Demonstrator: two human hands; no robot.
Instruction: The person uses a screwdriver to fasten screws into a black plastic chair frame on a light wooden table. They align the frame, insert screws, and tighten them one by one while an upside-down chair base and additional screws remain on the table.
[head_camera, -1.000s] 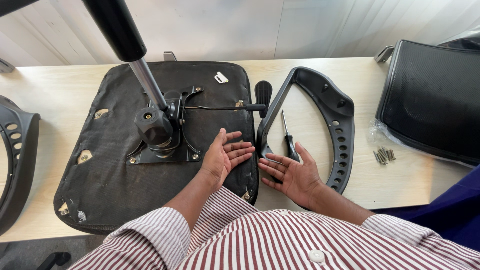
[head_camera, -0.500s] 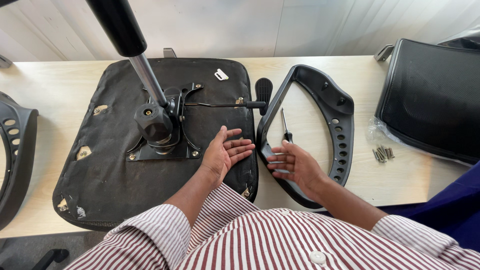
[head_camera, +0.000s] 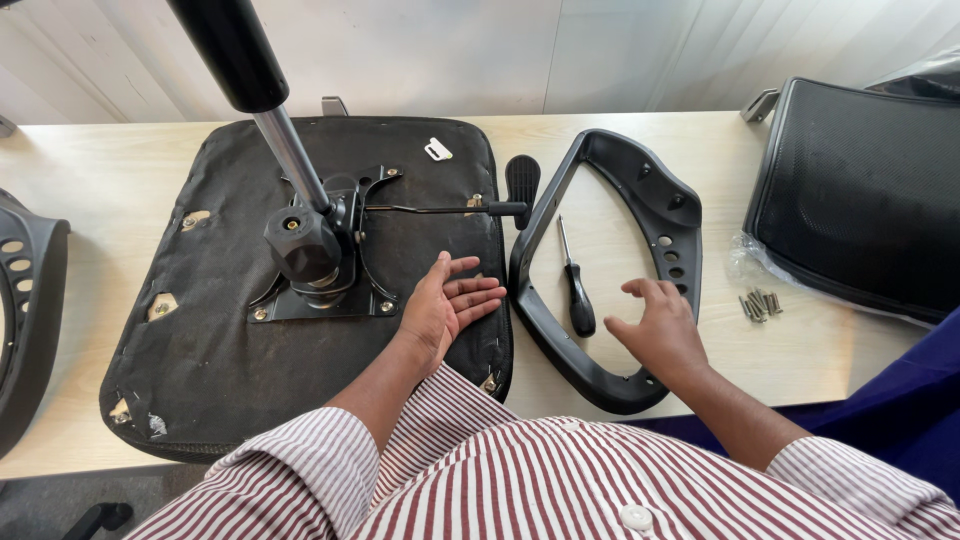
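The black armrest frame (head_camera: 640, 240) lies flat on the bench toward the right half, running from near the back edge down to the front edge, just beside the right side of the upturned seat cushion (head_camera: 210, 330). Inside its loop sits a black-handled screwdriver (head_camera: 577, 290), tip pointing toward the back edge, handle nearer the person.

Right hand (head_camera: 658, 325) hovers over the lower part of the frame's loop, fingers curled loosely and empty, nothing gripped, just right of the screwdriver handle. Left hand (head_camera: 443, 305) lies flat and relaxed, palm down on the seat cushion near its right edge, fingers spread and pointing at the frame. Also holding nothing.

If it were me, I'd say the thing to get right here is a clean pick: come down on the screwdriver handle rather than the shaft, and don't nudge the frame while doing it, since it's only resting loose on the bench and close to the front edge. Keeping that left palm down on the cushion seems smart too, because the gas cylinder (head_camera: 255, 110) and the metal mechanism plate (head_camera: 320, 270) make the seat top-heavy and tippy.

Further out: a small cluster of screws (head_camera: 757, 305) lies on the bench right of the frame, easy to scatter with a sleeve. Beyond them the mesh backrest (head_camera: 860, 200) takes up the right back corner, and a second armrest (head_camera: 25, 310) sits at the left edge.
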